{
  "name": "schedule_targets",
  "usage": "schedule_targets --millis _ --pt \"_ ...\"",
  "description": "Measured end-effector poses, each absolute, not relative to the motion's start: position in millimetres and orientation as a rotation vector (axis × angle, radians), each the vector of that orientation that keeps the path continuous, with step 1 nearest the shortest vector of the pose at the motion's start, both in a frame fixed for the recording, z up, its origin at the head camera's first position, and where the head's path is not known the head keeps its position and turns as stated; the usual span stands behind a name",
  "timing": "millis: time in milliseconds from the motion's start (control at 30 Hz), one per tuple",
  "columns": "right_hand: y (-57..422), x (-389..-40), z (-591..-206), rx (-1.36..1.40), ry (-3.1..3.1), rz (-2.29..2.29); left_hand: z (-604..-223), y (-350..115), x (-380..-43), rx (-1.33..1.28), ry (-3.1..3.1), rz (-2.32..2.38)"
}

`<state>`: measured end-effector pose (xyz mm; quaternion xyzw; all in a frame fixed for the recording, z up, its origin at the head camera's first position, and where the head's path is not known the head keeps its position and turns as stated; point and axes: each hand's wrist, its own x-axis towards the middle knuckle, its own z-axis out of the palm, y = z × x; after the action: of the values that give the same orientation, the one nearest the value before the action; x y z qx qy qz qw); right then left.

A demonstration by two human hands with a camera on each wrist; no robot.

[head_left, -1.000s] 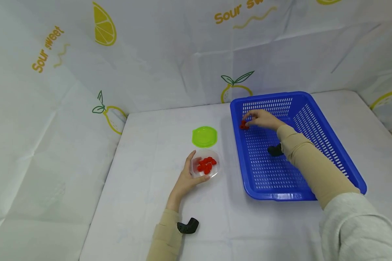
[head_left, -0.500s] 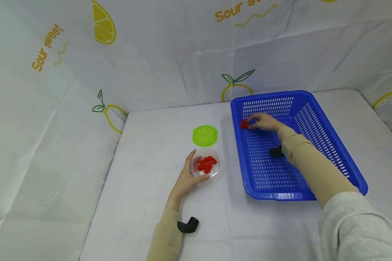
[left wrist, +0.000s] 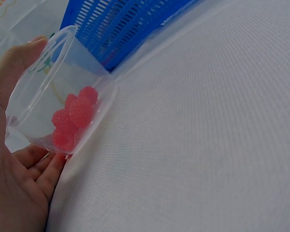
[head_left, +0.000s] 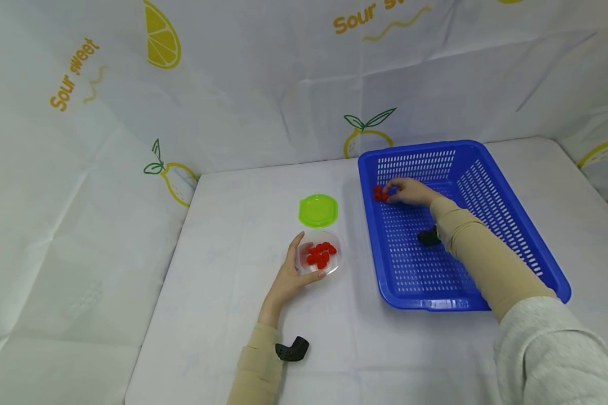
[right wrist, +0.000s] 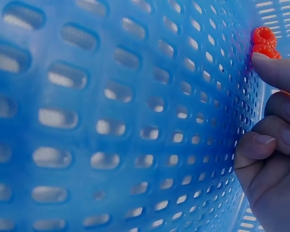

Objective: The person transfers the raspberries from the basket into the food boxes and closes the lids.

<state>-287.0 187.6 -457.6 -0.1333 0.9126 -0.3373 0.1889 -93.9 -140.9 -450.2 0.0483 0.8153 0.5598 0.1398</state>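
Fingers and thumb of the left hand [head_left: 290, 277] are wrapped round opposite sides of one clear tub [head_left: 338, 259], which sits on the white cloth [head_left: 233, 225] just left of the blue basket [head_left: 466, 305]; so that hand's got a hold on something for sure. Inside the tub there's a bunch of red berries [head_left: 325, 256]; I count at least five through its side in the left wrist view, but they overlap, so don't quote me on a total.

The right hand [head_left: 409, 191] is down in the basket, near its far left corner, fingers bent in and narrow; a fingertip touches a little red cluster [head_left: 377, 196] lying there, looks like two or three pieces, at least two in the right wrist view; honestly can't tell if one's pinched or just touched.

Also one green lid [head_left: 318, 211], flat on the cloth left of the basket and just beyond the tub; two black gadgets, one by the left sleeve [head_left: 255, 360], well left of the basket's near end, the other by the right sleeve [head_left: 486, 253], over the basket floor; plus one printed lemon slice [head_left: 163, 42] on the backdrop, way behind and left of the basket.
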Motion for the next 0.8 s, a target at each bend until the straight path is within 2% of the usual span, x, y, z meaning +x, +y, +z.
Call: schedule_targets --millis 800 --pt "191.5 -277.1 -434.9 -0.376 2.501 -0.959 -446.6 -140.0 -91.6 0.143 2.349 1.631"
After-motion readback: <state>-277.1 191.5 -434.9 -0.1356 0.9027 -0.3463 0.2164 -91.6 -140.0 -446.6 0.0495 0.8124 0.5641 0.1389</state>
